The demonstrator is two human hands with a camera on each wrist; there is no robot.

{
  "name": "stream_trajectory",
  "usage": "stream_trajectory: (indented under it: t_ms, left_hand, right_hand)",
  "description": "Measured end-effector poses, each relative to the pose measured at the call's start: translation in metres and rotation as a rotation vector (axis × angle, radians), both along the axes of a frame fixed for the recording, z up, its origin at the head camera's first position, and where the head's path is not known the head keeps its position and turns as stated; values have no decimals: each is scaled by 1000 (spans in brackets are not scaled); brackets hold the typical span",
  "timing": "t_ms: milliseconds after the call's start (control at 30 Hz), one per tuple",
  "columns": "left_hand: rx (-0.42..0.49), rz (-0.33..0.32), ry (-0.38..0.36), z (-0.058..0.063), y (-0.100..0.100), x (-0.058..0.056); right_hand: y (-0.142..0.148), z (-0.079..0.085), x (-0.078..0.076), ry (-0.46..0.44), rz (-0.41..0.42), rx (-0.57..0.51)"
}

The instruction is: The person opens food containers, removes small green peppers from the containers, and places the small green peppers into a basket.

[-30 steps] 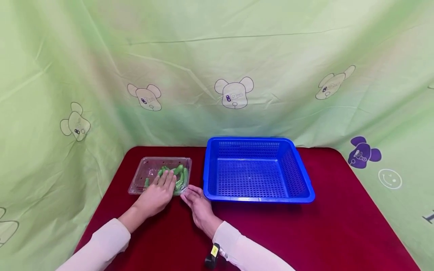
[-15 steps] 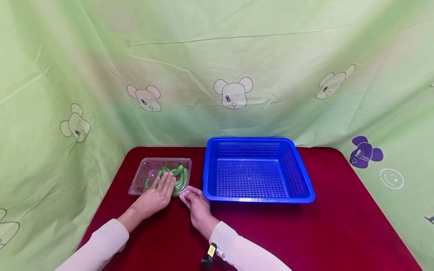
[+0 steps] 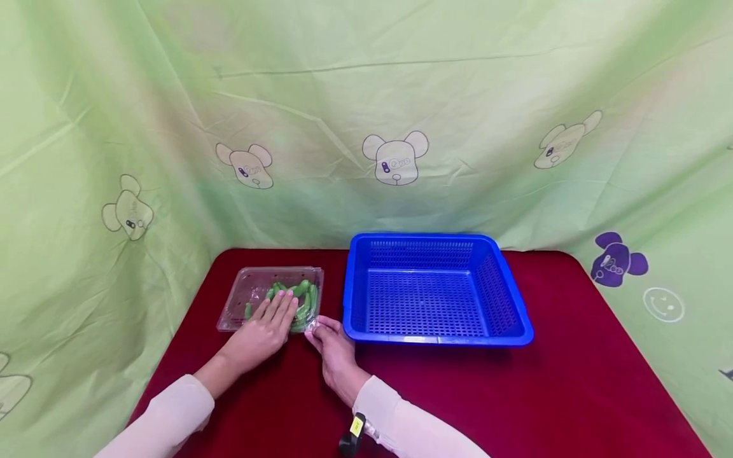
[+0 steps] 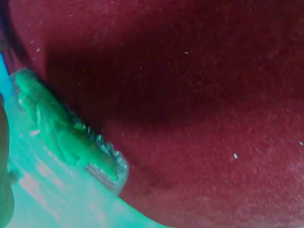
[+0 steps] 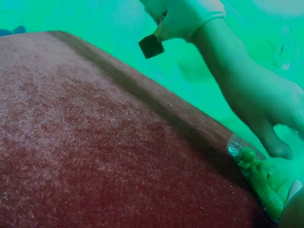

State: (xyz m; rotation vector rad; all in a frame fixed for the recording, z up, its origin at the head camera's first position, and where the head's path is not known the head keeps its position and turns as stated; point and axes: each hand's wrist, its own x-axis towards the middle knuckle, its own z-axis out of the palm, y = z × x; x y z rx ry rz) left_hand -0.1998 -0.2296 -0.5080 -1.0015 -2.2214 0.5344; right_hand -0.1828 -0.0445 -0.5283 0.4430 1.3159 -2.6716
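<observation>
A clear plastic clamshell box (image 3: 243, 289) lies at the left of the table, with several long green vegetables (image 3: 309, 299) that look like chili peppers inside. My left hand (image 3: 263, 334) rests on its lid, fingers straight and together, hiding some of the vegetables. At the box's near right corner, my right hand (image 3: 338, 356) pinches the edge between thumb and fingers. The left wrist view shows the green vegetables (image 4: 57, 126) through the box's side. In the right wrist view, my left hand (image 5: 263, 102) reaches over the box (image 5: 233, 146).
A blue perforated basket (image 3: 438, 339) stands right of the box, close beside my right hand. Dark red cloth (image 3: 458, 401) covers the table. Behind and at both sides hangs a green curtain (image 3: 321, 210) with bear prints. A black strap (image 3: 350, 439) hangs at my right wrist.
Both hands keep almost the same place on the box. My right hand's fingers shift very slightly at the corner.
</observation>
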Motion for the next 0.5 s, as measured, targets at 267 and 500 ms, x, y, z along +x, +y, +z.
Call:
stream_trajectory:
  t_ms: [267, 500]
  left_hand:
    - [124, -50, -228, 19, -37, 3]
    - [208, 51, -354, 25, -74, 8]
  right_hand:
    - [0, -3, 1, 10, -25, -36]
    - [0, -6, -1, 21, -56, -31]
